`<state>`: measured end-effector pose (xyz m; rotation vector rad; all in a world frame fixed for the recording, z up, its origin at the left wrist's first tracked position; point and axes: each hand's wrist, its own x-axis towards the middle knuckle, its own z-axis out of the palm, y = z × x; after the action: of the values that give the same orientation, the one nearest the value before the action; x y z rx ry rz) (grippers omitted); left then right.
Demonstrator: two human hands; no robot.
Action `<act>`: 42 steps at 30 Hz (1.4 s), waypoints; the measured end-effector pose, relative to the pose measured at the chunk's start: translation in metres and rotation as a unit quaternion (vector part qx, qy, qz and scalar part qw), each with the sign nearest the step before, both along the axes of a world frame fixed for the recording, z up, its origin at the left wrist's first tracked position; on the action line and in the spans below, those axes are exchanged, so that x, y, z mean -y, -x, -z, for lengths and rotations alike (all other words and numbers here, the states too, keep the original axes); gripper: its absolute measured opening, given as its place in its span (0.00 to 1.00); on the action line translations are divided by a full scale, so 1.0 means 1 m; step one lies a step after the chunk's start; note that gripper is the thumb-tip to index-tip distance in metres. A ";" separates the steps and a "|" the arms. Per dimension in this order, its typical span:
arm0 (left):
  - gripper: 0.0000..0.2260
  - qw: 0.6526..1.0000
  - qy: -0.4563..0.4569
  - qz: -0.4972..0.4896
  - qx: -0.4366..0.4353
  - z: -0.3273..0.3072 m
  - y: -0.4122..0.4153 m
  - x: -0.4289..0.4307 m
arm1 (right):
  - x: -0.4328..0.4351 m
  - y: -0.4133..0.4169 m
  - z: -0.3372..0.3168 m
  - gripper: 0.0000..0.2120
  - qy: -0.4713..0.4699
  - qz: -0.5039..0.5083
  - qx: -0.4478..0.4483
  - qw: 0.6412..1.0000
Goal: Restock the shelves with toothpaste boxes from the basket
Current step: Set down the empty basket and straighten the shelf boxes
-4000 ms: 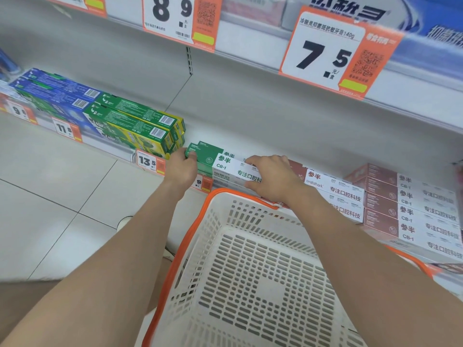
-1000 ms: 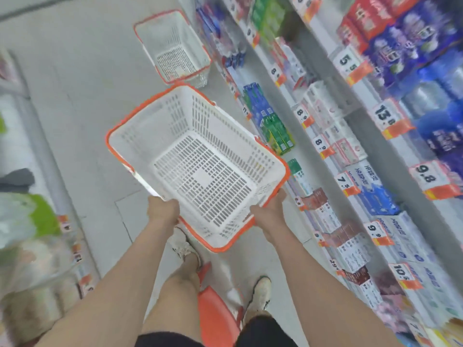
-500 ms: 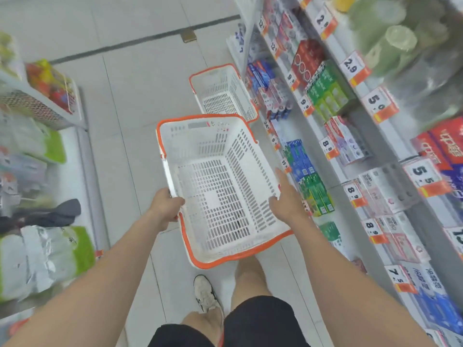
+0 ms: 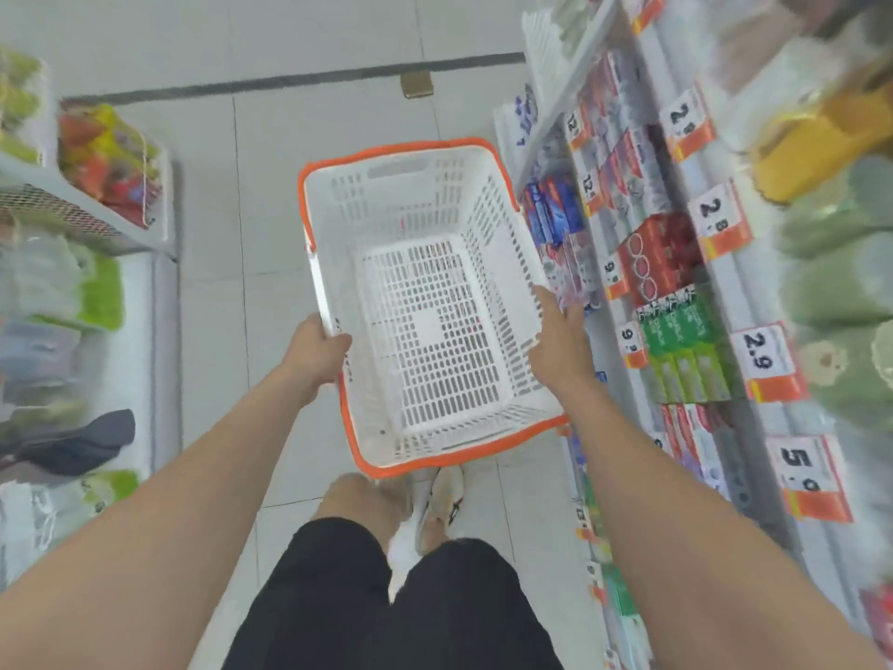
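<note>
**A narrow shop aisle under flat, bright light**

The floor (image 4: 299, 195) is laid with pale, glossy square tiles divided by thin grey joints. A dark strip (image 4: 290, 82) crosses it at the far end of the aisle, with a small brass-coloured plate (image 4: 416, 83) set on it. On the left stands a low white rack (image 4: 159, 244) with a wire-mesh tray (image 4: 58, 215) and red and yellow packets (image 4: 108, 162) at its far end. Tall white shelving (image 4: 555, 113) runs along the right, its edges hung with orange-and-white price tags (image 4: 768, 362). The goods nearest the right border are blurred. The light is even and casts only soft shadows.
</note>
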<state>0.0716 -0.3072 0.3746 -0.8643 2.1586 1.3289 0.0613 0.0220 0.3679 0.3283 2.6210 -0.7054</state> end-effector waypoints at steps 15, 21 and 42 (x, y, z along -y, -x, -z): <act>0.23 0.993 -0.057 0.027 0.104 0.139 0.303 -0.016 | -0.026 0.292 0.144 0.52 0.007 -0.016 0.042 0.999; 0.24 0.990 -0.031 0.023 0.133 0.241 0.337 -0.044 | -0.048 0.330 0.237 0.47 -0.029 -0.036 0.052 0.998; 0.32 0.885 0.084 0.373 0.266 0.457 0.368 -0.064 | -0.050 0.338 0.458 0.51 -0.032 0.021 0.360 0.932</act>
<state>-0.2964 -0.2437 -0.0821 -0.3136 1.8604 0.4521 -0.2764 0.0718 -0.0906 0.5439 1.9392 -0.4030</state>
